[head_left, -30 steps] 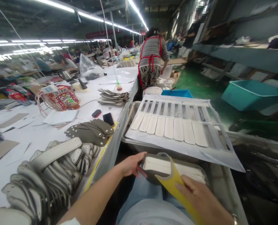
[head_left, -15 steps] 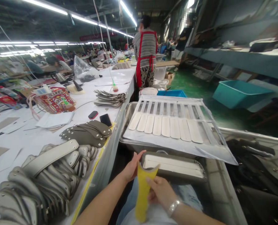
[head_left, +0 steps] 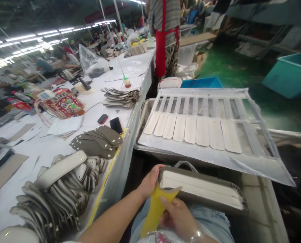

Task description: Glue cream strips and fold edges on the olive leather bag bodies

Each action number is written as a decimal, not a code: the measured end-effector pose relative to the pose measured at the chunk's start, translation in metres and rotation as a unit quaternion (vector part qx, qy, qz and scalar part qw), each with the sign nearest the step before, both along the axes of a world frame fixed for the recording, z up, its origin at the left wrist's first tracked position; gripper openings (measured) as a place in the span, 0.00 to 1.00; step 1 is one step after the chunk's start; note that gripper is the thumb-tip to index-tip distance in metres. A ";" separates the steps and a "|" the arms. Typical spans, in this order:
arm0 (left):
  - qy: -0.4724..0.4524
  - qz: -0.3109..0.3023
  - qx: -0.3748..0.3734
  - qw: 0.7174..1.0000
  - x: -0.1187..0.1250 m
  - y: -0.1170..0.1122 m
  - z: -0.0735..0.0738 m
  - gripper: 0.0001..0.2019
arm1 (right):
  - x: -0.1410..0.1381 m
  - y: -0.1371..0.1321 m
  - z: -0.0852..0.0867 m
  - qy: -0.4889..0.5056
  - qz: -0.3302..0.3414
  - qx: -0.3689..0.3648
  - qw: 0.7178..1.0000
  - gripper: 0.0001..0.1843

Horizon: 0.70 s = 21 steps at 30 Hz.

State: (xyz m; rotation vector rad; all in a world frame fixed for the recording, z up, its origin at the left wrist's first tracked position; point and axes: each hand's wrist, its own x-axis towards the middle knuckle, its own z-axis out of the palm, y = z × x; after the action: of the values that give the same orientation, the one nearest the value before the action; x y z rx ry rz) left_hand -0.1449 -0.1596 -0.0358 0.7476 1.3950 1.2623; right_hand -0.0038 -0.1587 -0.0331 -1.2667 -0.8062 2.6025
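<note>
My left hand grips the near left end of a grey strap piece with a white inner layer, lying across my lap. My right hand pinches a yellow strip, curled upward, whose top edge touches the same end of the grey piece. Both hands have their fingers closed. Just beyond, a metal tray carries a white plastic sheet with a row of cream oblong pieces.
On the left, a long white table holds piles of grey strap parts, flat olive pieces, a phone and a patterned bag. A person in a red apron stands ahead; a teal bin sits right.
The yellow strip swung from lying over the grey piece to standing upright at its left end. My right hand came in close to my left. The view tilted down.
</note>
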 end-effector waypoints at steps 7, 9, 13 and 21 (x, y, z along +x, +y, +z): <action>0.025 0.019 -0.042 0.999 0.007 0.014 0.008 0.21 | 0.004 0.019 -0.012 0.012 0.034 -0.051 0.998 0.25; 0.047 0.028 -0.051 0.997 0.009 0.016 0.009 0.20 | 0.006 0.025 -0.009 0.008 0.046 -0.055 0.997 0.24; 0.085 0.046 -0.058 0.994 0.013 0.018 0.008 0.18 | 0.009 0.030 -0.007 -0.006 0.060 -0.065 0.996 0.23; 0.264 -0.009 -0.088 0.960 0.013 0.019 0.016 0.18 | 0.006 0.018 -0.017 -0.035 0.032 -0.059 0.997 0.27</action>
State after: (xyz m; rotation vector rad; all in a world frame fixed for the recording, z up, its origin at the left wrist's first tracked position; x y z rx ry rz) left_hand -0.1317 -0.1411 -0.0197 1.0158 1.8964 0.9401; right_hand 0.0022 -0.1411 -0.0498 -1.3929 -0.7251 2.7054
